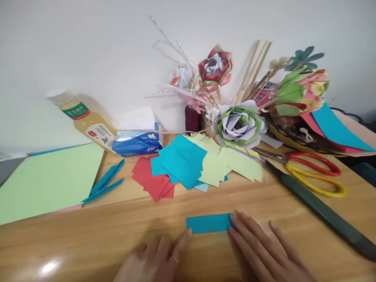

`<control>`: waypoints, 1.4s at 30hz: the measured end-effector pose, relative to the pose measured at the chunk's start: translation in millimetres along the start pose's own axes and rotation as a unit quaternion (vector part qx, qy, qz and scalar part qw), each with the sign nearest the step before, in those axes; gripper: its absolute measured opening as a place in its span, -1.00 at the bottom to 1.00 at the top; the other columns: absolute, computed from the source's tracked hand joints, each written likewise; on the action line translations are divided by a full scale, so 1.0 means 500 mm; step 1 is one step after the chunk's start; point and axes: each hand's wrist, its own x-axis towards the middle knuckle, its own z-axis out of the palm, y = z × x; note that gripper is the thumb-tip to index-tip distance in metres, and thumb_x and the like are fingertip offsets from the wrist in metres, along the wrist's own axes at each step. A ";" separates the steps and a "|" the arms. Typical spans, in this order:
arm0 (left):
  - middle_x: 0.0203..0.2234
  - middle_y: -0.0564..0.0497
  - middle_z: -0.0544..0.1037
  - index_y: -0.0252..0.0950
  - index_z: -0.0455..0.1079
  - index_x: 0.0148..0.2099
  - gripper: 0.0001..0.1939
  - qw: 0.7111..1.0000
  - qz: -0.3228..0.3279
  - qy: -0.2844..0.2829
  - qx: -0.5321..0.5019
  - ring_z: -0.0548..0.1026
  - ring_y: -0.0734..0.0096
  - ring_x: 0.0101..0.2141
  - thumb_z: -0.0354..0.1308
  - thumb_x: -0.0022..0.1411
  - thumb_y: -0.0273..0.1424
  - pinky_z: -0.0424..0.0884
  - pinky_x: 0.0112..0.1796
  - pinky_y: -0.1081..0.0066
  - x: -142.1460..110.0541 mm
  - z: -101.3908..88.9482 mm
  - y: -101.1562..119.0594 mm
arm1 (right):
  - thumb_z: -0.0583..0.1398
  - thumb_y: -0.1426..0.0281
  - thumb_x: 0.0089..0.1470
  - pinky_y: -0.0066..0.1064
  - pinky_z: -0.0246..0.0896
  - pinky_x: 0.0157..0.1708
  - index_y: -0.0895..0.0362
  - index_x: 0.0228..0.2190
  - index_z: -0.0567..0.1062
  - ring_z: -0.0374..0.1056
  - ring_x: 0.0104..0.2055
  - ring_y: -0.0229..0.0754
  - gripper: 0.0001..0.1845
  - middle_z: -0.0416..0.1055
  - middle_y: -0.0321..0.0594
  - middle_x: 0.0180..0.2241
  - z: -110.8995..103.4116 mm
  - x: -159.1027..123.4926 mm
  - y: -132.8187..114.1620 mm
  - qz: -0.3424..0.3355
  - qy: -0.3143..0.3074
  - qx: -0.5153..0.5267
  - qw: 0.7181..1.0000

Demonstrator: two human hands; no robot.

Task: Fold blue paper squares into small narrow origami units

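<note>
blue strip [209, 223] flat on surface [73, 243], between both hands' fingers. left hand [157, 256]: one finger straight, touching near-left corner, apart from curled others. right hand [264, 250]: fingers laid flat over right end, together save splayed outermost; likely pinning strip against slipping. strip plain, narrow, probably folded paper. paper squares [183, 160] beyond fingertips, perhaps leaving working room.

- A paper strip [210, 223] lies on the table [111, 231] between the left hand [155, 254] and the right hand [261, 246].
- Behind it, paper squares [185, 160] overlap.
- Scissors [284, 158] lie right of these, toward the table's right edge, a handled tool [317, 207] before them.
- Paper sheets [53, 180] lie left, paper pieces [107, 179] just beside them.
- Along the back edge, left to right: bottle [88, 121], tissue pack [135, 144], paper flowers [239, 123].
</note>
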 end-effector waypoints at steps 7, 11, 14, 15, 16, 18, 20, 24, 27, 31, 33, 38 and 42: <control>-0.52 0.10 0.42 -0.22 0.17 0.20 -0.35 0.999 -0.012 -0.020 0.022 0.45 0.39 -0.54 0.10 0.03 -0.61 0.31 -0.62 0.48 0.017 -0.018 0.009 | 0.06 0.29 0.13 -0.29 0.22 -0.07 0.08 -0.04 0.39 0.36 -0.10 -0.19 -0.64 0.48 -0.33 -0.13 0.008 0.065 -0.069 0.064 0.032 0.114 0.991; -0.52 0.11 0.42 -0.11 0.15 0.21 -0.29 0.998 -0.042 -0.033 0.045 0.45 0.37 -0.54 0.11 0.00 -0.63 0.33 -0.61 0.48 0.012 -0.031 0.014 | 0.02 0.11 0.16 -0.29 0.20 -0.09 0.15 -0.07 0.41 0.34 -0.07 -0.17 -0.54 0.46 -0.30 -0.08 0.005 0.068 -0.063 0.050 0.037 0.132 0.989; -0.49 0.10 0.42 -0.10 0.09 0.24 -0.25 0.998 -0.049 -0.028 0.040 0.45 0.37 -0.53 0.11 0.01 -0.64 0.33 -0.62 0.49 0.007 -0.028 0.013 | 0.01 -0.02 0.11 -0.22 0.22 -0.11 0.20 -0.03 0.40 0.31 -0.02 -0.08 -0.39 0.43 -0.17 -0.04 -0.007 0.038 -0.029 0.011 0.008 0.095 0.995; -0.49 0.11 0.41 -0.10 0.06 0.25 -0.23 0.998 -0.047 -0.027 0.034 0.45 0.37 -0.53 0.10 0.01 -0.65 0.32 -0.62 0.49 0.006 -0.026 0.011 | 0.02 0.00 0.12 -0.18 0.20 -0.10 0.22 -0.04 0.40 0.31 -0.02 -0.05 -0.39 0.43 -0.13 -0.04 -0.010 0.025 -0.018 0.022 0.007 0.074 0.997; -0.48 0.11 0.41 -0.11 0.04 0.26 -0.22 0.998 -0.041 -0.027 0.026 0.44 0.38 -0.53 0.09 0.01 -0.66 0.32 -0.63 0.50 0.004 -0.023 0.008 | 0.02 0.02 0.12 -0.13 0.18 -0.10 0.25 -0.04 0.40 0.31 -0.02 -0.01 -0.39 0.42 -0.08 -0.05 -0.012 0.013 -0.010 0.034 0.010 0.053 0.998; -0.47 0.11 0.42 -0.13 0.00 0.27 -0.19 0.999 -0.029 -0.029 0.006 0.45 0.38 -0.51 0.07 0.00 -0.70 0.32 -0.62 0.52 0.002 -0.018 -0.001 | 0.01 0.05 0.14 -0.06 0.14 -0.08 0.27 -0.03 0.39 0.29 0.00 0.04 -0.41 0.40 -0.05 -0.02 -0.014 -0.007 0.000 0.039 0.006 0.022 0.999; -0.43 0.10 0.44 -0.15 -0.02 0.28 -0.17 0.999 -0.021 -0.036 -0.013 0.46 0.39 -0.48 0.06 -0.02 -0.72 0.34 -0.59 0.54 0.000 -0.018 -0.011 | -0.01 0.05 0.15 -0.03 0.10 -0.06 0.26 -0.03 0.39 0.26 0.03 0.06 -0.41 0.38 -0.07 0.00 -0.014 -0.017 0.002 0.037 0.002 0.008 0.999; -0.35 0.07 0.47 -0.16 -0.05 0.28 -0.19 0.998 -0.012 -0.058 -0.020 0.47 0.39 -0.41 0.05 0.02 -0.73 0.37 -0.51 0.53 -0.002 -0.025 -0.022 | 0.00 -0.02 0.12 -0.06 0.12 -0.04 0.25 -0.05 0.40 0.29 0.01 0.04 -0.37 0.42 -0.08 -0.04 -0.012 -0.015 -0.003 0.048 0.014 0.035 0.998; -0.37 0.08 0.47 -0.16 -0.01 0.27 -0.21 0.998 -0.011 -0.060 -0.019 0.47 0.38 -0.41 0.03 0.03 -0.74 0.35 -0.51 0.53 -0.002 -0.027 -0.026 | 0.09 0.01 0.08 -0.13 0.26 -0.12 0.21 -0.06 0.41 0.37 -0.09 0.00 -0.42 0.45 -0.06 -0.10 -0.003 -0.008 -0.003 0.100 0.021 0.105 0.989; -0.47 0.12 0.43 -0.15 0.07 0.22 -0.32 0.999 -0.005 0.007 -0.036 0.43 0.44 -0.50 -0.04 0.09 -0.72 0.31 -0.55 0.55 0.000 -0.027 -0.030 | 0.15 0.23 0.06 -0.22 0.35 -0.19 0.12 -0.03 0.37 0.37 -0.09 -0.06 -0.56 0.41 -0.07 -0.08 0.018 0.011 -0.003 0.210 0.000 0.210 0.955; -0.50 0.10 0.42 -0.24 0.11 0.19 -0.44 0.997 0.005 0.069 -0.038 0.41 0.43 -0.53 -0.09 0.16 -0.68 0.31 -0.56 0.53 0.005 -0.034 -0.029 | 0.15 0.32 0.06 -0.20 0.33 -0.17 0.09 -0.06 0.39 0.35 -0.07 -0.06 -0.63 0.40 -0.08 -0.08 0.024 0.027 -0.005 0.202 0.001 0.247 0.948; -0.36 -0.04 0.49 -0.31 0.32 -0.01 -0.71 0.968 -0.024 0.234 -0.085 0.46 0.39 -0.43 -0.18 0.36 -0.43 0.38 -0.51 0.46 0.034 -0.068 -0.010 | 0.05 0.48 0.13 -0.23 0.32 -0.23 0.09 -0.31 0.42 0.36 -0.18 -0.11 -0.84 0.43 -0.15 -0.23 0.018 0.058 -0.013 0.143 0.011 0.291 0.946; -0.26 -0.01 0.53 -0.29 0.35 -0.47 -0.61 0.941 -0.041 0.296 -0.155 0.50 0.41 -0.42 -0.12 0.36 -0.33 0.43 -0.44 0.42 0.063 -0.081 0.005 | 0.03 0.51 0.13 -0.27 0.31 -0.32 0.11 -0.39 0.38 0.35 -0.27 -0.12 -0.84 0.43 -0.18 -0.31 0.011 0.063 -0.017 0.138 0.003 0.300 0.944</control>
